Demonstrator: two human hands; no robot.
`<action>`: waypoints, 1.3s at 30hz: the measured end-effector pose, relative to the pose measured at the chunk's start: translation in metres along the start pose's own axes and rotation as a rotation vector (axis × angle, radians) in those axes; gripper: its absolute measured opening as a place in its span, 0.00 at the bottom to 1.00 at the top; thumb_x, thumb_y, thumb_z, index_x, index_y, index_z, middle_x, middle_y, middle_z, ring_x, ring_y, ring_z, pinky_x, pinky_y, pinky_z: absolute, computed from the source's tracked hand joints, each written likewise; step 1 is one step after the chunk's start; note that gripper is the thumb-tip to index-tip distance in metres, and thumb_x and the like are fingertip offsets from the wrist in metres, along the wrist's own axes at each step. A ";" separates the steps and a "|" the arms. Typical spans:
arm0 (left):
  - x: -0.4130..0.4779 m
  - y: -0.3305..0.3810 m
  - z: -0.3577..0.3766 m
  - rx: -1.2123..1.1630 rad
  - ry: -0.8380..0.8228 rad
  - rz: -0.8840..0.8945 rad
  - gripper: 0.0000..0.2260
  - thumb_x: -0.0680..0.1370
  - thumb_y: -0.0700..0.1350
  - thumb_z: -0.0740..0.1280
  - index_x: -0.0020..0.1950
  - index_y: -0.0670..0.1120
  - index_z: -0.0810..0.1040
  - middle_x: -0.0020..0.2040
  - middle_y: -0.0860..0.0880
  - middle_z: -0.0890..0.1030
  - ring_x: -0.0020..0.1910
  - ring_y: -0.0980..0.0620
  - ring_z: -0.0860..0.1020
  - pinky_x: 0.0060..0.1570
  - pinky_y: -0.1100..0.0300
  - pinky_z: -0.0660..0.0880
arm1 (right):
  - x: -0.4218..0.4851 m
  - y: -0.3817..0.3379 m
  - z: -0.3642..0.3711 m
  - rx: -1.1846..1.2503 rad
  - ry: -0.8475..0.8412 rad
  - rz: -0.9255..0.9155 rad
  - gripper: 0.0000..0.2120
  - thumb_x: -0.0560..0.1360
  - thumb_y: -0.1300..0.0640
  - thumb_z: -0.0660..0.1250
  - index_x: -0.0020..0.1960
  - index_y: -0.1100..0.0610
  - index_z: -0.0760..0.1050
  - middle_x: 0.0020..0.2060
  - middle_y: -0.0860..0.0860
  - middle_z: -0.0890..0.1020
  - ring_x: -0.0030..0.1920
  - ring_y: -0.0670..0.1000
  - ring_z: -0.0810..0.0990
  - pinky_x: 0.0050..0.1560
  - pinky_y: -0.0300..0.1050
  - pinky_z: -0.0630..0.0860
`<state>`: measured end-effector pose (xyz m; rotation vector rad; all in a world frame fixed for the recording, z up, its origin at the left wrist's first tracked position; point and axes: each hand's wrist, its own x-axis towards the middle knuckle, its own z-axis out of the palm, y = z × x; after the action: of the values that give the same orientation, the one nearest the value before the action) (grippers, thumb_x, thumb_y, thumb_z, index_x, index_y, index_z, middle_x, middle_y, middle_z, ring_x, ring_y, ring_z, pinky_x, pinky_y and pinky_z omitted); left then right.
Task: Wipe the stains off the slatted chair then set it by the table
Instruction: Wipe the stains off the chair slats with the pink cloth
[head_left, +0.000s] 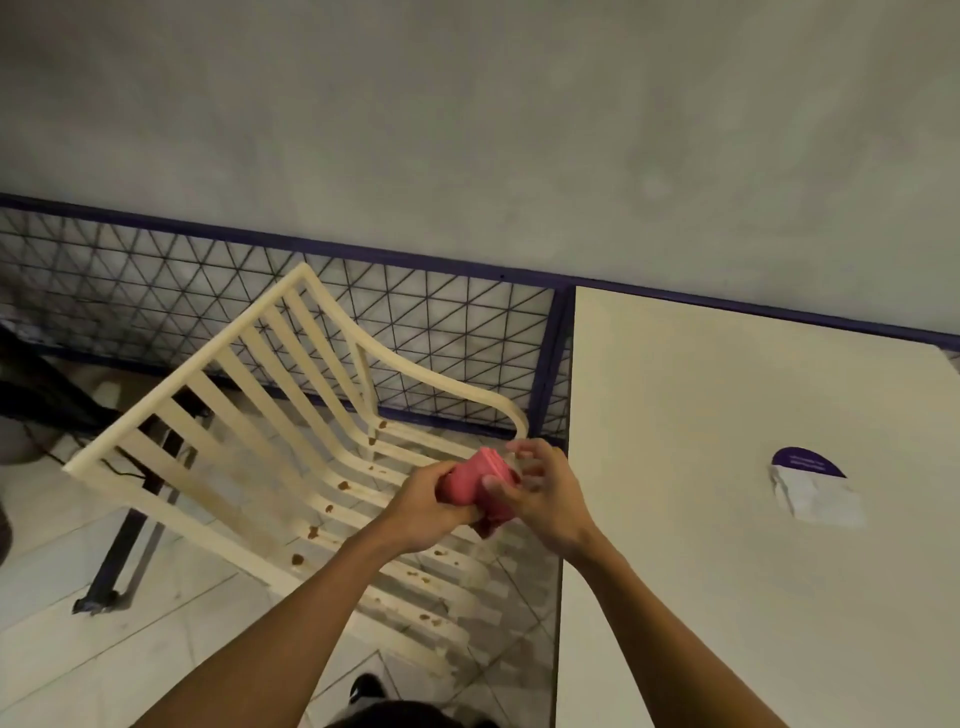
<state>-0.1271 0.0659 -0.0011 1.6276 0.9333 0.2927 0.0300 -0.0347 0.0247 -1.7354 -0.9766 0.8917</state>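
A cream slatted chair (270, 395) stands on the tiled floor left of the table (727, 571), its back toward the mesh railing. Several brown stains (313, 531) dot its seat slats. Above the seat, both hands hold a folded pink cloth (480, 480). My left hand (423, 506) grips its left end from below. On the cloth's right side, the thumb and fingers of my right hand (545, 491) are curled round it.
A purple-framed wire mesh railing (441, 322) runs behind the chair below a grey wall. On the white table lies a purple and white sticker or paper (813, 483). A dark metal leg (122, 551) slants on the floor at left. My shoe (366, 688) shows at the bottom.
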 end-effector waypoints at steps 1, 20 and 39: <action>-0.002 0.002 -0.004 -0.024 0.003 -0.006 0.19 0.70 0.37 0.77 0.58 0.50 0.79 0.50 0.49 0.84 0.51 0.51 0.82 0.52 0.54 0.81 | 0.001 -0.005 0.002 0.088 -0.046 0.044 0.26 0.70 0.48 0.78 0.63 0.44 0.69 0.62 0.49 0.70 0.59 0.49 0.75 0.50 0.44 0.82; 0.022 -0.019 -0.062 -0.398 0.071 -0.141 0.14 0.72 0.36 0.76 0.56 0.45 0.83 0.51 0.44 0.85 0.53 0.45 0.84 0.52 0.52 0.81 | 0.042 -0.001 0.066 0.456 -0.038 0.272 0.27 0.66 0.50 0.79 0.61 0.56 0.74 0.56 0.56 0.82 0.54 0.55 0.84 0.55 0.56 0.82; 0.209 -0.077 -0.146 0.051 -0.223 0.010 0.10 0.75 0.40 0.75 0.51 0.54 0.83 0.46 0.57 0.84 0.49 0.58 0.82 0.49 0.65 0.78 | 0.195 0.037 0.158 0.643 0.337 0.472 0.18 0.76 0.59 0.72 0.65 0.58 0.75 0.54 0.59 0.84 0.55 0.59 0.84 0.56 0.62 0.81</action>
<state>-0.1169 0.3171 -0.0894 1.6736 0.7675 0.0917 -0.0180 0.1882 -0.0870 -1.4868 -0.0245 1.0182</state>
